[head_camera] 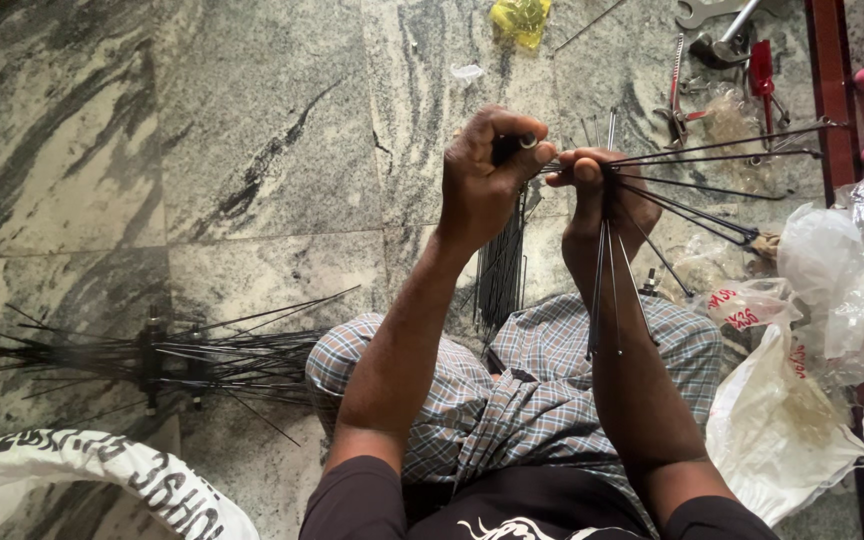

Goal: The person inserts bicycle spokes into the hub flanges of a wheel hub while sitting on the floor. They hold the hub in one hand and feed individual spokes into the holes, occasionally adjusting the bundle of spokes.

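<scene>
1. Spokes, thin and black and made of metal wire (692, 185), fan out from between the person's two hands, some running off to the right over the floor and some hanging down toward the lap.
2. The left hand (482, 175) is curled into a fist, thumb over the top, gripping a small dark hub-like part (508, 148) with a pale round end showing at the thumb; what exactly it is I cannot tell.
3. A thick bundle of loose black spokes (500, 265) hangs straight down below that fist, its lower ends near the checked cloth.
4. The right hand (597, 190) is closed too, fingers pinched tight around the gathered ends of the fanned spokes, just beside the left hand.
5. Both hands are held above the grey-veined marble floor (252, 150), in front of the person's knees, which are covered by a blue-and-white checked cloth (542, 390).
6. On the floor to the left lies a second black hub bristling with spokes (167, 355), well apart from the hands.
7. A white tyre with dark lettering (102, 470) curves across the lower left corner.
8. To the right sit crumpled clear and white plastic bags (812, 330).
9. Hand tools, including a red-handled one (760, 70) and a steel spanner (717, 12), lie at the top right, with a yellow wrapper (520, 18) near them.
</scene>
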